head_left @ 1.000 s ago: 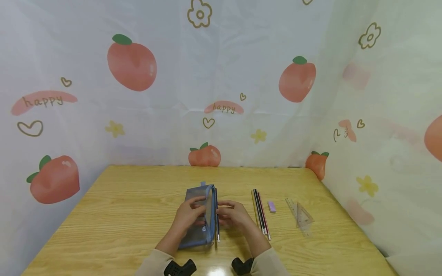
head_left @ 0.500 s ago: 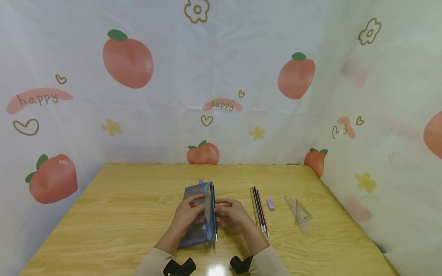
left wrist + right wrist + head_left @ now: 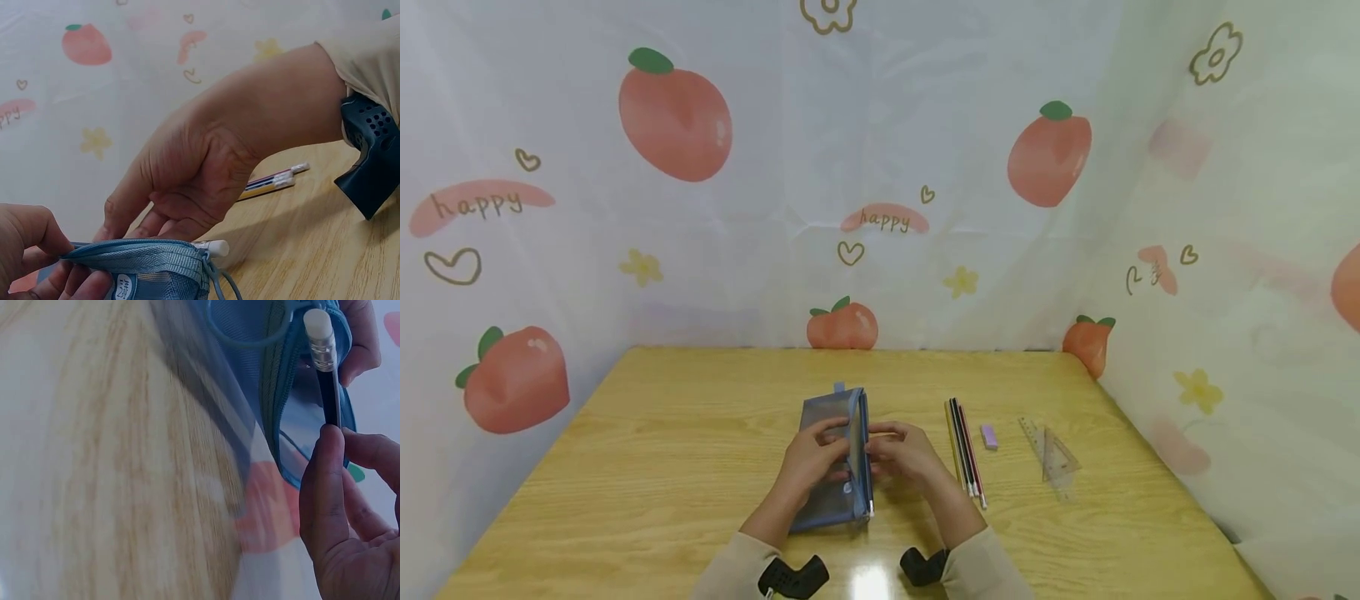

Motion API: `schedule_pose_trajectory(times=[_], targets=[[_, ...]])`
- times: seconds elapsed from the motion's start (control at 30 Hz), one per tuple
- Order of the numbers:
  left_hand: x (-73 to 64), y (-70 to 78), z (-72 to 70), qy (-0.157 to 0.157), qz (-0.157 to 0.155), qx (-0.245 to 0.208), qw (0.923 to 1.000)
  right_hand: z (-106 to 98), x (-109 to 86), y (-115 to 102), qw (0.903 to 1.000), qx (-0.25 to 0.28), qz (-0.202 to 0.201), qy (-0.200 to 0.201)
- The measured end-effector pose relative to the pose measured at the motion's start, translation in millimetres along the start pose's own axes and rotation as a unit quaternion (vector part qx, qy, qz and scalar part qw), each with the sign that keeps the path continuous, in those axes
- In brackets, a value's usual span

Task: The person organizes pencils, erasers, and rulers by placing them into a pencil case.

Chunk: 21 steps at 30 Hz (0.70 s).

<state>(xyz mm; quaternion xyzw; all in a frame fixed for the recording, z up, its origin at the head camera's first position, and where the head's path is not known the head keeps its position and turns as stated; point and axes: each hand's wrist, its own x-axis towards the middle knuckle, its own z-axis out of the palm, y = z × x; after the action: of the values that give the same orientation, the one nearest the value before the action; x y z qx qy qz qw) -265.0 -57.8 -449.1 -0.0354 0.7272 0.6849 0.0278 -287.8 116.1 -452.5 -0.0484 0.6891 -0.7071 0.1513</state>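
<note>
From the middle of the head view, a wooden table is spreading across 6 o'clock, with a few yellow, dark and red pencils lying side by side at 5, their white ends pointing towards 6. A purple eraser is lying just beside them between 4 and 5, while a clear ruler and a set square are overlapping at 4. Behind, a pale sheet is hanging, showing printed peaches towards 10, 2 and just below 9 o'clock.

Mesh pouch, glossy wood-grain table
</note>
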Motion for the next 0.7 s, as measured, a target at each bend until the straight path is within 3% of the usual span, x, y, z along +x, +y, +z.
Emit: schedule_pose_trajectory(times=[0.7], targets=[[-3.0, 3.8, 4.5, -0.008, 0.000, -0.006, 1.0000, 3.3, 1.3, -5.1, 0.9999, -0.002, 0.011, 0.004]])
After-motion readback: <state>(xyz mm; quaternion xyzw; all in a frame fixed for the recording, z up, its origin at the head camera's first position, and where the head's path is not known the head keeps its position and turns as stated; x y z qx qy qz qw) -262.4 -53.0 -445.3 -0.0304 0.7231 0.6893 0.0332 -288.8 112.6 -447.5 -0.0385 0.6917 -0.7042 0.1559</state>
